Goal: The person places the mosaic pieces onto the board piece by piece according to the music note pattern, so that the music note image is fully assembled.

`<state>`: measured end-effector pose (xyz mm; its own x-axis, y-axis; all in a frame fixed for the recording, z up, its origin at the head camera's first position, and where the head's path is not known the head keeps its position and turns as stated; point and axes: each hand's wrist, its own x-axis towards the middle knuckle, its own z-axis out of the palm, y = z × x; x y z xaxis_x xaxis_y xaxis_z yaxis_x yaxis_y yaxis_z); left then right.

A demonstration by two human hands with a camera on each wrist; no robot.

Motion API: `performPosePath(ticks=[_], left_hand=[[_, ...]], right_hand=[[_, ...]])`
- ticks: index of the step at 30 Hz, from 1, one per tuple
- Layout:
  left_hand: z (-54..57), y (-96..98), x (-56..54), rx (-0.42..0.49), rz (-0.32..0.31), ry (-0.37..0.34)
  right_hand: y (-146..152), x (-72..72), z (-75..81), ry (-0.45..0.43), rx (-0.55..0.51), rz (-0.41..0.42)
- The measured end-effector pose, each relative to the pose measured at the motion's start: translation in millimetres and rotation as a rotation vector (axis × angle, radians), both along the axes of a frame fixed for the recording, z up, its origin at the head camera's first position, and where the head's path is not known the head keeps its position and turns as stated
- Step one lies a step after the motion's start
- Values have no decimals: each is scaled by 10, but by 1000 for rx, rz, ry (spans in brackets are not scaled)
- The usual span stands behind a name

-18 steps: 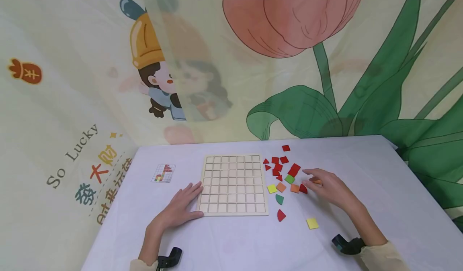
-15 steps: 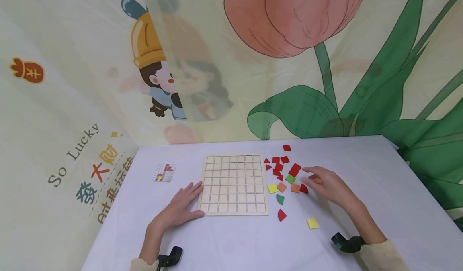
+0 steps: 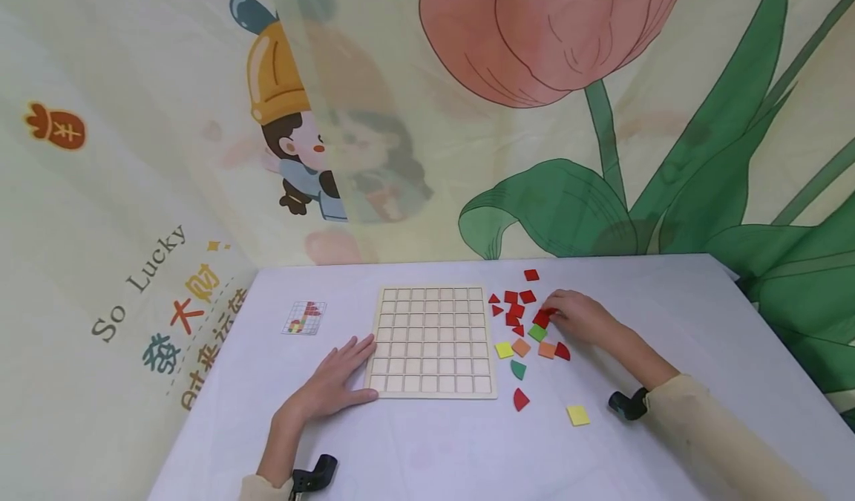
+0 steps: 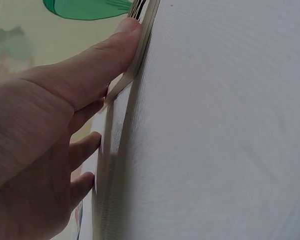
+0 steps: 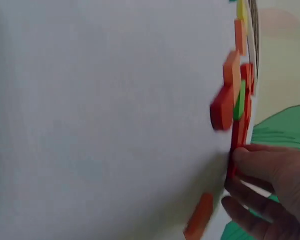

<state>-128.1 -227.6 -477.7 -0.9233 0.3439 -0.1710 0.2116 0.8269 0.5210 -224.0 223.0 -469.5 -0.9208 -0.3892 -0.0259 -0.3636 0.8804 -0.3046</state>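
My left hand (image 3: 337,384) lies spread at the left edge of a wooden grid board (image 3: 434,341). In the left wrist view its thumb (image 4: 122,42) touches the board's rim near a corner. To the right of the board, my right hand (image 3: 580,315) pinches a red square tile (image 3: 544,313) between thumb and fingertips. That tile lies against another red one, just above a green tile (image 3: 537,332). An orange tile (image 5: 199,217) lies below the fingers in the right wrist view; in the head view the hand hides it.
Several red squares and triangles (image 3: 514,310) cluster beside the board. Nearer lie orange tiles (image 3: 521,347), a yellow tile (image 3: 504,350), a dark green quarter-round (image 3: 518,369), a red quarter-round (image 3: 521,399) and a yellow square (image 3: 578,416). A pattern card (image 3: 304,318) lies at left.
My right hand has moved away from the orange tile, up and to the left, onto the red square tile. The left hand has stayed at the board's edge.
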Motion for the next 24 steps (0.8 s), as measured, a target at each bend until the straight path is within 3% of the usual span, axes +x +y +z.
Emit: performPosePath(ticks=[7, 11, 15, 20, 24], left_hand=[[19, 22, 10, -10, 9, -12], [29, 26, 6, -6, 5, -16], [32, 15, 2, -7, -9, -7], [21, 4, 9, -15, -1, -7], [26, 6, 9, -14, 0, -3]], right_hand=[[85, -131, -37, 33, 54, 124], [121, -209, -20, 2, 37, 94], [66, -325, 59, 15, -59, 26], [-321, -498, 173, 54, -158, 50], [-813, -573, 231, 32, -195, 154]])
